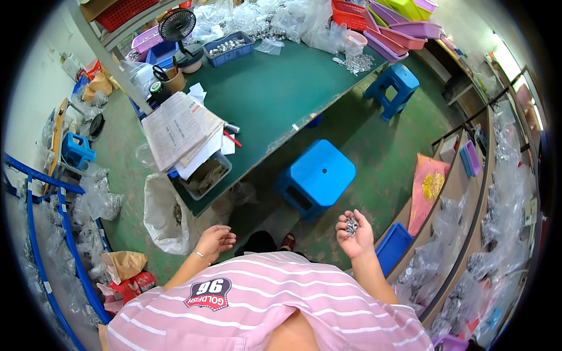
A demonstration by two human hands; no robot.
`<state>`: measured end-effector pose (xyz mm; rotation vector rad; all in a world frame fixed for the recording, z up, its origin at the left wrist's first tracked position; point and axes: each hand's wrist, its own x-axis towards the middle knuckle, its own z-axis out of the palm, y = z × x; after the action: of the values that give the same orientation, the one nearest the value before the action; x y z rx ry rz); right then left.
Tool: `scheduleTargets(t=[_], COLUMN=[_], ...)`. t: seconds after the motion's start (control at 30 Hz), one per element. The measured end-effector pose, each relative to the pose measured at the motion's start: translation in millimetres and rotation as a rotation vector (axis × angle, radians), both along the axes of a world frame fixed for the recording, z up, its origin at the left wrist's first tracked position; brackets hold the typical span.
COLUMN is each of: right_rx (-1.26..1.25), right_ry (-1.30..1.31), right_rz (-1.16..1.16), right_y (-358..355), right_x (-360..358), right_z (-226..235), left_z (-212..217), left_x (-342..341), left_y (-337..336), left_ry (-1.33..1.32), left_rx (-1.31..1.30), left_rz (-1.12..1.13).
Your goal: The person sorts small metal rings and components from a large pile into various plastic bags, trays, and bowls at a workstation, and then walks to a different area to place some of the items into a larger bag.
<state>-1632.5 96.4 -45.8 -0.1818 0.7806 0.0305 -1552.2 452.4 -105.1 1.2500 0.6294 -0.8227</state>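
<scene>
My right hand is turned palm up with the fingers cupped around a small heap of shiny grey metal parts; what kind of parts they are I cannot tell, as they are too small in this view. The heap rests in the palm, well above the green floor. My left hand hangs slack and holds nothing, fingers loosely curled, with a thin bracelet at the wrist.

Between and just ahead of my hands stands a square bright blue plastic stool with a small hole in the middle of its seat. It sits close to the near edge of a long dark green work table. A second blue plastic stool stands further along that table edge.

Just ahead of my left hand, a white plastic sack slumps on the floor beside the table's corner. On that corner lies a stack of printed paper sheets over a clear plastic bin of brownish scraps. Further back on the table are a small black desk fan and a blue plastic crate of silver pieces.

To my right, wooden shelves carry clear plastic bags of metal parts, with a blue tray near my right wrist.
</scene>
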Motion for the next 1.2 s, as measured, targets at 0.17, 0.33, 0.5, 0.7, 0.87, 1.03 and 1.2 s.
scheduleTargets(t=[0.17,0.33,0.5,0.7,0.87,1.03,1.2], right_rx=[0.105,0.047,-0.076,-0.298,-0.58,-0.871,-1.084], right_ry=[-0.124,-0.133,-0.151,-0.184,-0.186,-0.171,-0.189], right_rz=[0.113,0.132,0.134,0.219,0.265,0.286,0.382], right_y=[-42,-71,-101,-133,-177,-245,-327], right_x=[72,145,206,286,358,436,547], right_z=[-13,-10,-8,19,46,65,70], left_z=[16,29,39,40,38,37,21], left_x=[50,124,177,208,224,243,268], left_y=[-29,-56,-76,-66,-71,-102,-145], left_ry=[0.007,-0.04,-0.053,-0.065,-0.075,-0.044,0.001], left_rx=[0.015,0.01,0.006,0.025,0.046,0.113,0.077], left_rz=[-0.023,-0.071,-0.104,-0.02,0.113,0.235,0.315])
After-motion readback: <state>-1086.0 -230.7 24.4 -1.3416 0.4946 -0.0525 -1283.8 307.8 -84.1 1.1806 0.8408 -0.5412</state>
